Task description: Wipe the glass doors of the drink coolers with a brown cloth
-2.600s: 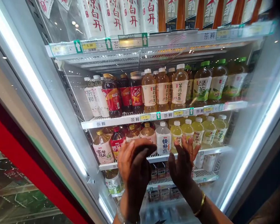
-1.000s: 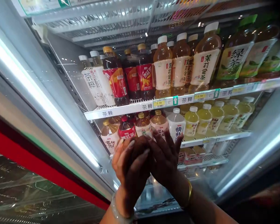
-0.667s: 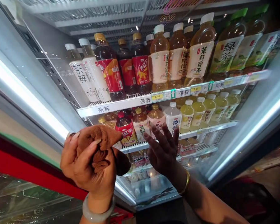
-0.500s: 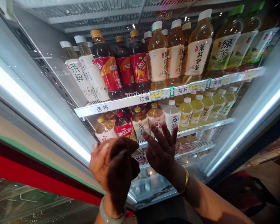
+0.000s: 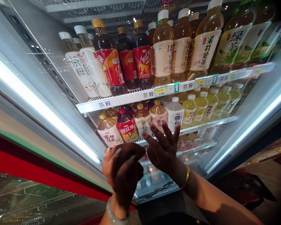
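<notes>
My left hand, with a pale bangle at the wrist, is closed, its fingers curled together. Whatever it may hold is hidden. Close on its right, my right hand is raised with fingers spread and holds nothing that I can see. A gold bangle circles that wrist. Both hands are in front of the lower shelf of a lit drinks cooler. Behind them stand a red-labelled bottle, a gold-capped tea bottle, a pink-labelled bottle and a white bottle.
The upper shelf bears price tags and several tea bottles, among them a dark one with a red label and a green-labelled one. Light strips run along both cooler sides. A red panel is at lower left.
My left hand has moved right, nearer to my right hand, uncovering more of the bottle at the lower shelf's left end. My right hand stays spread. The view has shifted slightly.
</notes>
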Tool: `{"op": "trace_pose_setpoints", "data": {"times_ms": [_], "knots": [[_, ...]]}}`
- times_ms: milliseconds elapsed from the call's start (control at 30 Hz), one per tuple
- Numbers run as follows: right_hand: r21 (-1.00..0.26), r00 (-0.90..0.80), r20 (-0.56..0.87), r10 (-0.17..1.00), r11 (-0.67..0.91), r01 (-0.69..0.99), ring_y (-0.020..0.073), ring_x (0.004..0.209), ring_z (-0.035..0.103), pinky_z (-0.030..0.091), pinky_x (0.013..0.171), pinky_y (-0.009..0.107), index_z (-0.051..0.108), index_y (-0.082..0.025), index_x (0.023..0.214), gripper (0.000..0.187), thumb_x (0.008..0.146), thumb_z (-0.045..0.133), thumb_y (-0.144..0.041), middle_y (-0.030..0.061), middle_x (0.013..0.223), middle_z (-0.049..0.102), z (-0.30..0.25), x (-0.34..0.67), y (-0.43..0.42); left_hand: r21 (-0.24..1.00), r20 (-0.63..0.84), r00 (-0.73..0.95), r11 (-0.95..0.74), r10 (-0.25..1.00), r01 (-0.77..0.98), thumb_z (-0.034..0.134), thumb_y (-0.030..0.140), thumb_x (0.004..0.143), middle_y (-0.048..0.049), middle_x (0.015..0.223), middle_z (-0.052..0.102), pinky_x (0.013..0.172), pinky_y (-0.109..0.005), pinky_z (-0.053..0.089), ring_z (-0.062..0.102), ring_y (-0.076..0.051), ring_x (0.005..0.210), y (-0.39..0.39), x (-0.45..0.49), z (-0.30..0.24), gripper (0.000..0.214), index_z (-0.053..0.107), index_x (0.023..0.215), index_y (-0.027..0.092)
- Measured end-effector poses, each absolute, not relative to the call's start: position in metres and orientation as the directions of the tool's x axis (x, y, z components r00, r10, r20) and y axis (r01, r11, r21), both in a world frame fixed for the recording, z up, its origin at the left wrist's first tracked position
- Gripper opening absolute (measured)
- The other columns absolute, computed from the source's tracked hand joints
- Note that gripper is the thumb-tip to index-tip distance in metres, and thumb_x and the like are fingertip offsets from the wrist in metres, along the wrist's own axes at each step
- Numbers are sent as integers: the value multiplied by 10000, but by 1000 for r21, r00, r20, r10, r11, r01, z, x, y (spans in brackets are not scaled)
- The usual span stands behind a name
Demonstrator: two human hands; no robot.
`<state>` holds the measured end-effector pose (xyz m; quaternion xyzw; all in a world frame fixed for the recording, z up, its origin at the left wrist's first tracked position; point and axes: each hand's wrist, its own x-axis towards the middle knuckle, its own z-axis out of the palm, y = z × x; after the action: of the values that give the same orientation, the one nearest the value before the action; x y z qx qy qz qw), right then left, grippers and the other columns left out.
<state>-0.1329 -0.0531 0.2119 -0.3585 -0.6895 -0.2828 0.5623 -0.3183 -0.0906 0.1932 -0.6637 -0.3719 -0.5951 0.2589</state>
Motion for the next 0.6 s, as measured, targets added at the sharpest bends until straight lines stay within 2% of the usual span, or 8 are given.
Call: {"op": "trace_pose_setpoints", "data": {"times_ms": [67, 133, 200, 333, 467, 600], "knots": [[-14, -105, 979, 175, 571, 821, 181, 1640, 224, 15, 1379, 530, 574, -335, 1448, 488, 967, 553, -252, -30, 1532, 608, 213, -133, -54, -7, 991, 81, -578, 103, 816, 802, 55, 820, -45, 1338, 611, 1178, -558, 482, 565, -281, 1392, -88, -309, 195, 322, 706, 1038, 272], [-15, -104, 979, 175, 571, 821, 173, 1640, 224, 17, 1380, 525, 574, -346, 1445, 503, 956, 563, -228, -44, 1532, 608, 214, -132, -54, -75, 990, 132, -578, 57, 812, 817, 66, 812, -45, 1357, 620, 1153, -540, 513, 613, -276, 1339, -84, -311, 206, 310, 708, 1023, 266], [-5, -122, 976, 178, 582, 813, 172, 1641, 217, 6, 1380, 524, 580, -341, 1440, 502, 955, 552, -213, -45, 1534, 605, 214, -131, -55, -108, 989, 148, -567, 24, 817, 833, 45, 779, -52, 1403, 613, 1137, -575, 518, 662, -279, 1271, -81, -322, 217, 334, 695, 1006, 247], [16, -151, 973, 175, 601, 799, 181, 1640, 218, -7, 1378, 534, 593, -326, 1432, 468, 976, 550, -230, -36, 1523, 616, 211, -129, -54, -51, 995, 87, -531, 42, 846, 820, -21, 742, -79, 1433, 601, 1148, -661, 480, 666, -303, 1264, -85, -330, 208, 410, 671, 1030, 231], [43, -154, 980, 128, 617, 785, 192, 1633, 248, 8, 1385, 534, 599, -322, 1442, 426, 1025, 519, -279, -37, 1538, 598, 208, -129, -51, 43, 990, 45, -596, 132, 802, 781, 36, 825, -55, 1333, 612, 1200, -538, 466, 561, -272, 1385, -91, -300, 175, 314, 696, 1040, 249], [63, -196, 971, 140, 638, 767, 206, 1634, 245, -11, 1390, 527, 585, -311, 1471, 445, 1038, 496, -260, -49, 1583, 538, 207, -124, -51, -21, 985, 123, -624, 120, 781, 815, 137, 849, -47, 1278, 619, 1204, -470, 470, 502, -276, 1439, -87, -288, 181, 222, 722, 1003, 269]]}}
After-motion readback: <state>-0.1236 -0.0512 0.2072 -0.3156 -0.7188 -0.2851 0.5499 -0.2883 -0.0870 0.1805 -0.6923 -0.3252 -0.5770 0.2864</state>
